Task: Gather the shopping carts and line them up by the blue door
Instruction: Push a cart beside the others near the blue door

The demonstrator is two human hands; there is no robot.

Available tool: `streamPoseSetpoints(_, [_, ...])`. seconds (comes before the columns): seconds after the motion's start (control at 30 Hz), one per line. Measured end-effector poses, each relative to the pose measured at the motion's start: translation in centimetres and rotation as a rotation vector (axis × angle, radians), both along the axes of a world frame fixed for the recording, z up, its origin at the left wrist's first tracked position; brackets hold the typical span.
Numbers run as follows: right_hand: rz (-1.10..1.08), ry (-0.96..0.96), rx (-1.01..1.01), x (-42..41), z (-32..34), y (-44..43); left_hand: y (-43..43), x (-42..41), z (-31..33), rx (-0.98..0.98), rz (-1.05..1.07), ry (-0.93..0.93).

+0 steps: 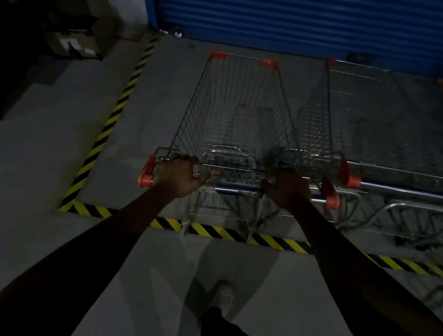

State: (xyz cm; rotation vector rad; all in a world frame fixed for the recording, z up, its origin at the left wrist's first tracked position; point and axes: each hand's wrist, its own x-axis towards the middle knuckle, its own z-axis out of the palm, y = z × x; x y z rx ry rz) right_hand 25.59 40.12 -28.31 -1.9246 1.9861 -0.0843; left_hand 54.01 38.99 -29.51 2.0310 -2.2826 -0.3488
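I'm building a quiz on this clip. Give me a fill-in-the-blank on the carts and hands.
1. Both hands, left hand and right hand, grip the cart's ____.
2. The held cart faces a ____ door.
3. The parked cart stands to the held cart's ____.
4. The floor tape is yellow and ____.

Missing words: handle; blue; right; black

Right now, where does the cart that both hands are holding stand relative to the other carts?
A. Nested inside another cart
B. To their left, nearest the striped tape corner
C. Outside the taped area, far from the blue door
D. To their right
B: the held cart, gripped by the left hand and right hand, stands left of the neighbouring cart, beside the striped tape.
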Motion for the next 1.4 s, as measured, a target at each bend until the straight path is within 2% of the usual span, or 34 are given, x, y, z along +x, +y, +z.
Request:
streamPoseSetpoints(0.17, [0.014, -0.048, 0.006, -1.5, -0.5, -3.9, -4.4, -1.2, -1.0, 0.006, 0.004, 0.004])
streamPoseSetpoints(0.53, [0.007, 0.015, -0.034, -2.3, -0.5, -8.1, -8.5, -2.4, -0.9, -0.055, -0.005, 0.027])
streamPoseSetpoints(1.13, [0.016, 0.093, -0.06, -2.7, -0.6, -8.5, -9.6, -2.4, -1.6, -0.093, -0.022, 0.041])
streamPoseSetpoints(1.4, [0.039, 0.036, -0.122, -2.6, -0.7, -7.7, -9.1, -2.2, -1.9, -0.112, -0.043, 0.06])
